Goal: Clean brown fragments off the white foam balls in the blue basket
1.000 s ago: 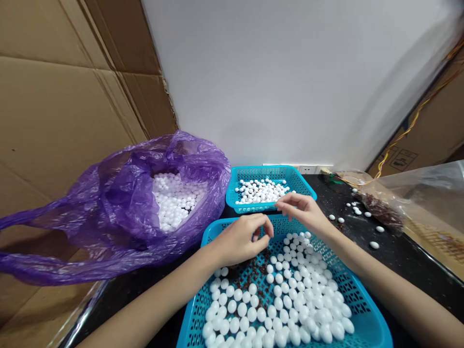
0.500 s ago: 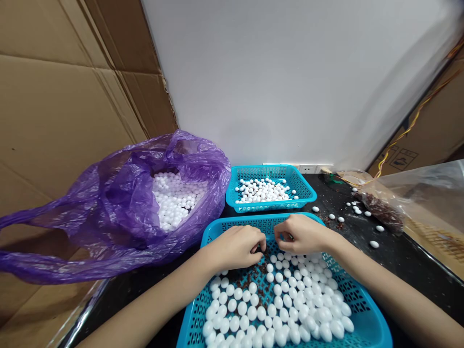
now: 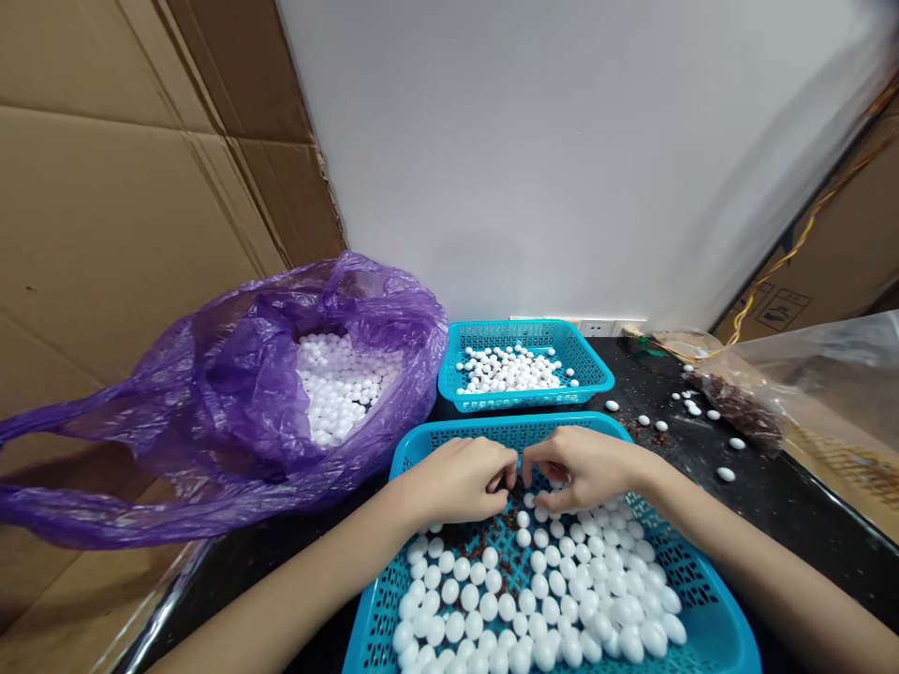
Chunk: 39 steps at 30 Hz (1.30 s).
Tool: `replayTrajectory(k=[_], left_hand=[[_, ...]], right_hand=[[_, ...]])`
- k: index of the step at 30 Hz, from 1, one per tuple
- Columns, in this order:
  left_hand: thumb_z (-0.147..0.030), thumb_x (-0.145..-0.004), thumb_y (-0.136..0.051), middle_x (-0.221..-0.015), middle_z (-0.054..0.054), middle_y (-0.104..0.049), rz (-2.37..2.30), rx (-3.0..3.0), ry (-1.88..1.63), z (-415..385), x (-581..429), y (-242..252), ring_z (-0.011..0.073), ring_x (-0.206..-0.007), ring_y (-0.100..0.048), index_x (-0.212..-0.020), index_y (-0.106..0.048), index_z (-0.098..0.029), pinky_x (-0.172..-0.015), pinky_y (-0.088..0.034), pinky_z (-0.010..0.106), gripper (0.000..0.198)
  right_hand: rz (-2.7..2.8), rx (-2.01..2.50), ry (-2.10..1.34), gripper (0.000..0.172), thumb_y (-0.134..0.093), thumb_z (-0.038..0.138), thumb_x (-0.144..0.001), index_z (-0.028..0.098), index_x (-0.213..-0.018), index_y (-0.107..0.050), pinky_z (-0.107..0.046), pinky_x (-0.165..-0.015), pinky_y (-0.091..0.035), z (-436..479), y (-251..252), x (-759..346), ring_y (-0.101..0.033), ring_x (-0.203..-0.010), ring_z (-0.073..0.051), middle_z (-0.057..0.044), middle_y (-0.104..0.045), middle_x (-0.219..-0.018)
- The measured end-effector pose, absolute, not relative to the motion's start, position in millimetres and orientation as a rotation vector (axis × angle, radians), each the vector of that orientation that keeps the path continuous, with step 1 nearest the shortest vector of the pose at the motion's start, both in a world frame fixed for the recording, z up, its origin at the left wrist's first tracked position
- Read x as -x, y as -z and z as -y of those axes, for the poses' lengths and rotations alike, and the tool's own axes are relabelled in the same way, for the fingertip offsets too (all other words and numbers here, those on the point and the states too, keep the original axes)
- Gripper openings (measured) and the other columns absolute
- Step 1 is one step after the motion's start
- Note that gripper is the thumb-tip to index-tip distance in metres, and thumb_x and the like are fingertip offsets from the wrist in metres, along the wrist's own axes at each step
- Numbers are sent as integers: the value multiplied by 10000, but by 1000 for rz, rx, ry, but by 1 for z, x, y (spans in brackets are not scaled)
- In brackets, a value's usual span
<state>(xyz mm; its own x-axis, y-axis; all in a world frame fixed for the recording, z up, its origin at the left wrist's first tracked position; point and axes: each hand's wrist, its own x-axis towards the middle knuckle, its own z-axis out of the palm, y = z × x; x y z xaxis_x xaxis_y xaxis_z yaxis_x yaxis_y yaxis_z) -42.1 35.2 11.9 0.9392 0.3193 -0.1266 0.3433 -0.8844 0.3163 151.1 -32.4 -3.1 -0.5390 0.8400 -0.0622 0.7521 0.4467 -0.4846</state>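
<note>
Both hands are over the far side of a large blue-green plastic basket [image 3: 723,613], which holds many white, egg-shaped balls [image 3: 628,608]. My left hand [image 3: 467,477] is closed, its fingers curled down over dark reddish-brown bits [image 3: 484,538] on the basket floor. Whatever its fingertips pinch is hidden. My right hand [image 3: 590,468] faces it with thumb and forefinger apart, close to a small white ball [image 3: 528,501] near their tips. No ball is visibly gripped in it.
A purple plastic bag [image 3: 231,374] full of white balls stands at left. Behind is a smaller blue-green basket [image 3: 526,404] with more balls. Loose balls [image 3: 726,475] and a clear bag of brown bits [image 3: 744,412] lie on the black tabletop [image 3: 674,459] at right.
My right hand has shifted slightly left and its thumb and forefinger have spread apart. My left hand has hardly moved.
</note>
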Motion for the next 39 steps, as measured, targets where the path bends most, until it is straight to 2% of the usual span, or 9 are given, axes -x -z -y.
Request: replayTrajectory(k=[6, 11, 15, 20, 32, 39], left_hand=[[-170, -787, -537, -747, -33, -586, -326, -2745, 66, -37, 43, -11, 133, -685, -566, -807, -588, -213, -563, -339, 217, 70], [-195, -805, -565, -793, -31, -602, -282, -2732, 62, -38, 43, -8, 135, -727, -583, -853, -604, -219, -589, -368, 214, 67], [-163, -800, -561, -824, -17, -621, -285, -2728, 76, -37, 43, -9, 148, -749, -599, -861, -617, -210, -610, -392, 222, 95], [-151, -821, -550, -917, -8, -641, -246, -2713, 79, -37, 43, -9, 162, -830, -619, -863, -640, -223, -675, -419, 231, 123], [-184, -846, -548, -885, -2, -611, -264, -2769, 162, -36, 43, -12, 164, -791, -600, -829, -608, -201, -645, -406, 233, 65], [-207, -901, -427, -837, 26, -570, -388, -2740, -56, -33, 41, -14, 179, -749, -548, -864, -515, -166, -671, -413, 289, 103]], right_hand=[[2532, 1350, -762, 166, -647, 301, -777, 197, -905, -666, -208, -480, -261, 30, 5, -152, -449, -505, -87, 57, -509, -590], [2490, 1367, -781, 159, -668, 271, -712, 163, -815, -613, -204, -484, -286, 31, 6, -152, -459, -521, -92, 43, -550, -635], [2476, 1352, -794, 140, -627, 228, -697, 171, -820, -594, -205, -518, -328, 32, 5, -151, -486, -561, -104, 31, -573, -688], [2490, 1385, -776, 148, -622, 255, -699, 176, -821, -595, -214, -525, -334, 32, 5, -152, -489, -568, -112, 24, -580, -689], [2445, 1329, -784, 105, -613, 227, -705, 168, -785, -578, -208, -525, -352, 31, 5, -151, -489, -575, -106, 22, -569, -686], [2281, 1323, -838, 95, -616, 199, -722, 154, -802, -592, -207, -538, -418, 31, 4, -152, -564, -593, -114, 9, -614, -701]])
